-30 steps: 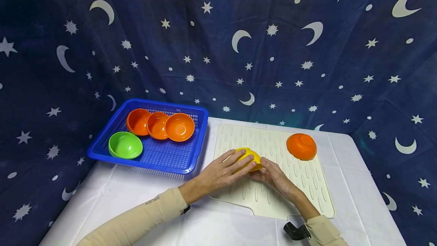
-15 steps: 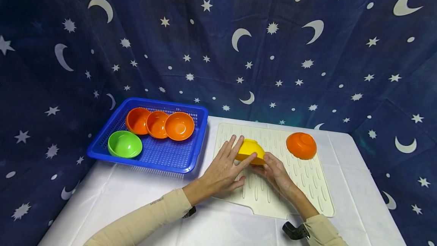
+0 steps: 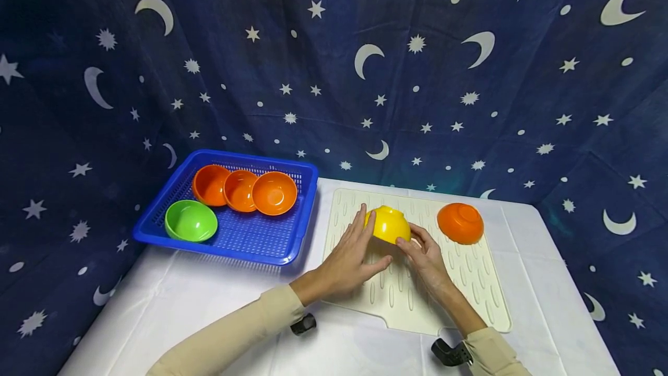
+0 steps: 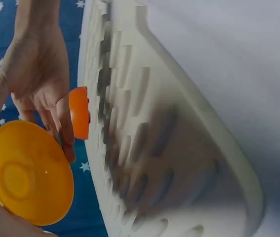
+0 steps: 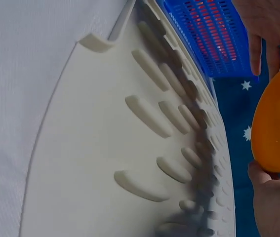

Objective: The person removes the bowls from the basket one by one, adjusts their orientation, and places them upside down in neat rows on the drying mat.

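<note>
Behind everything hangs a curtain point(image 3: 323, 57), probably there to screen off the workspace. Before it, a tabletop point(image 3: 334, 341) carries a mat point(image 3: 402, 315) with a basket point(image 3: 308, 208) to its left, both perhaps set within easy reach. Above the mat, not touching it, the hands have a yellow bowl point(image 3: 390, 226) between them, foot up and mouth down. The right hand point(image 3: 428, 260) grips its rim with thumb and fingers, likely the surest purchase on so round a wall. The left hand point(image 3: 349, 260) lies along the other side, fingers straight and thumb spread away, maybe as a light guide; whether it presses, I cannot tell. By the mat's far right corner an orange bowl point(image 3: 461, 224) sits upside down, perhaps so nothing pools inside. Within the basket, a green bowl point(image 3: 191, 221) and three overlapping orange ones point(image 3: 240, 191) tilt with their mouths up.

As for materials, the curtain is dark blue cloth printed with pale moons and stars. The mat is cream, matte and studded with long raised ridges; the basket is blue, seemingly plastic, with pierced walls. The bowls look smooth, glossy and plastic.
</note>
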### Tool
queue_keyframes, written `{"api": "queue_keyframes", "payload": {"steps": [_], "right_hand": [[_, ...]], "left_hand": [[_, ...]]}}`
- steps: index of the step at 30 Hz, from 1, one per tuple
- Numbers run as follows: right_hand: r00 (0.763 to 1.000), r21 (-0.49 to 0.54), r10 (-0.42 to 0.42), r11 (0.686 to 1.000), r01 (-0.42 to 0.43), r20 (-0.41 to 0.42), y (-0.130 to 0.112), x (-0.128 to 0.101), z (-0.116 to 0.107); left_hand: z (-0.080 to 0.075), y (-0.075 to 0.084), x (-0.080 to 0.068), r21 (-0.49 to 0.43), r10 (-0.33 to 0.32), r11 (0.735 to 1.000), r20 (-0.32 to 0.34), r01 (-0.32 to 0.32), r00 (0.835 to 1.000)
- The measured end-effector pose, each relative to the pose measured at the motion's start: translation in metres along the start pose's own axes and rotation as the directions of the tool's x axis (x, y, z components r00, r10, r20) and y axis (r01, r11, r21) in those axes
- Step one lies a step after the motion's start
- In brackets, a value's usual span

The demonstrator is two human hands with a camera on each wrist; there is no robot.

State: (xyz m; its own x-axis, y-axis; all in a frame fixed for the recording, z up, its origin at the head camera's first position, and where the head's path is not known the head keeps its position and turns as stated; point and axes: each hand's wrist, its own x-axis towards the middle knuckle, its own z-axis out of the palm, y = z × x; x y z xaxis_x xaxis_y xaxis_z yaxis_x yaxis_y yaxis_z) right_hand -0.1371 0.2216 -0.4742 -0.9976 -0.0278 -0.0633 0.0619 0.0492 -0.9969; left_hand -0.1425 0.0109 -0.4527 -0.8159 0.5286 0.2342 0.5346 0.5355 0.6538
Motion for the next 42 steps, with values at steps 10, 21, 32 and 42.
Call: {"api": "queue_keyframes", "payload": {"steps": [10, 21, 32, 42], "right_hand": [[1.0, -0.055, -0.027, 0.998, 0.026, -0.013, 0.006, 0.008, -0.009], [0.999, -0.145, -0.02, 0.989, 0.016, -0.027, 0.011, 0.031, -0.025], [0.997, -0.191, -0.057, 0.98, 0.045, -0.056, 0.018, 0.047, -0.036], [0.99, -0.367, -0.06, 0.93, 0.008, -0.131, 0.029, 0.057, -0.04]], "left_hand": [[0.003, -0.014, 0.03, -0.251, -0.072, 0.965, 0.038, 0.079, 0.997], [0.02, -0.032, 0.058, -0.2, -0.06, 0.979, -0.093, 0.04, 0.994], [0.035, -0.039, 0.078, -0.114, -0.155, 0.983, -0.104, 0.143, 0.982], [0.048, -0.037, 0.091, -0.11, -0.181, 0.979, -0.081, 0.172, 0.98]]}}
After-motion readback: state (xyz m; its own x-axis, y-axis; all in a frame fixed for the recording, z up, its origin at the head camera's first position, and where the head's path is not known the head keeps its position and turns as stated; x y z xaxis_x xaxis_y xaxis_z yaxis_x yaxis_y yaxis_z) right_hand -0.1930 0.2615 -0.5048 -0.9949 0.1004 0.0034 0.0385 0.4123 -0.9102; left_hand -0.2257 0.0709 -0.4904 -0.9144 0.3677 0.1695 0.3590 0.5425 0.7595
